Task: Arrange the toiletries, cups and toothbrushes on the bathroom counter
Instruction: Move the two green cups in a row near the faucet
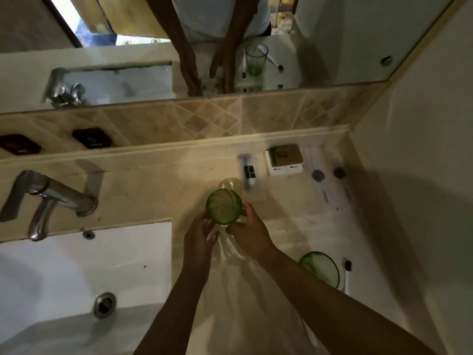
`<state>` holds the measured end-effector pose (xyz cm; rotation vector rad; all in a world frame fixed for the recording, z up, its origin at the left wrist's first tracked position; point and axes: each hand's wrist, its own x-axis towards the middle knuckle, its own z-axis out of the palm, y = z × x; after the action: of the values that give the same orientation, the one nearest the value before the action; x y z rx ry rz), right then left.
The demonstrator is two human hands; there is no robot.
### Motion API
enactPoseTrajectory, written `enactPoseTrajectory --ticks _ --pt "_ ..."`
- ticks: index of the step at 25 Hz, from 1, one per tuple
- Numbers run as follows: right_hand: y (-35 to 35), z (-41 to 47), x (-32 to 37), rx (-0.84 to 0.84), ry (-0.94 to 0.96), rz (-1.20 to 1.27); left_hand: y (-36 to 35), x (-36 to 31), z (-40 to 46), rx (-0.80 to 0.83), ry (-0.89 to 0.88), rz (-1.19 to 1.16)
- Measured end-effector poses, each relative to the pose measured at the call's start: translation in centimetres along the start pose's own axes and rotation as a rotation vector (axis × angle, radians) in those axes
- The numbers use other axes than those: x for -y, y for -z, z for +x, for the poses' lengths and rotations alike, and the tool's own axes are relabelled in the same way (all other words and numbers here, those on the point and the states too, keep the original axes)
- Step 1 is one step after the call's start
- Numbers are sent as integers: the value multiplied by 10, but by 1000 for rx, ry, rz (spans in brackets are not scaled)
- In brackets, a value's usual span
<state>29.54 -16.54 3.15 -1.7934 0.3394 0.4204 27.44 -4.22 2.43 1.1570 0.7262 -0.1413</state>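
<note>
Beige stone counter under a wall mirror, tiled strip between them; white sink set in at left with a chrome tap and a drain.

Counts: two green glass cups. One cup held above the counter, right of the sink; its mouth faces up, contents hard to tell through the tinted glass. Second cup stands on the counter near the front edge, right of the right forearm, partly hidden by it; inside not clear. One toothbrush lies just beside that second cup, dark head pointing away from the viewer. Two white boxes side by side near the back wall. One small dark-labelled tube, blurred, left of the boxes. Two small round dark caps right of the boxes. A long pale wrapped item lies by the caps, too faint to name.

Fingers of both hands curl around the held cup's sides. Left hand grips the left wall, fingertips on the glass. Right hand grips the right wall, thumb near the rim. Both forearms reach up from the lower frame, converging at the cup. Clear plastic film hangs below the cup between the wrists.
</note>
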Motion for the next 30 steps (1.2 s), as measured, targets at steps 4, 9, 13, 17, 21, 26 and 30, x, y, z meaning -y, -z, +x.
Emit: enactPoseTrajectory --ticks 4,9,13,17,21,26,30 --pt "-6 34 16 -6 -16 84 -13 -21 32 18 11 -24" --pt "-14 63 32 14 -12 88 -21 -38 57 4 -45 -23" --pt "-18 78 36 17 -16 93 -20 -41 73 14 -86 -2" --pt "-23 89 35 23 -6 59 -22 -40 86 19 -108 33" --pt "-21 91 40 11 -31 91 -22 -43 95 19 -107 26" --pt "-21 80 33 -109 -11 128 -13 -37 85 -58 -129 -54" --pt "-21 83 36 -85 6 142 -12 -36 83 -8 -141 -57"
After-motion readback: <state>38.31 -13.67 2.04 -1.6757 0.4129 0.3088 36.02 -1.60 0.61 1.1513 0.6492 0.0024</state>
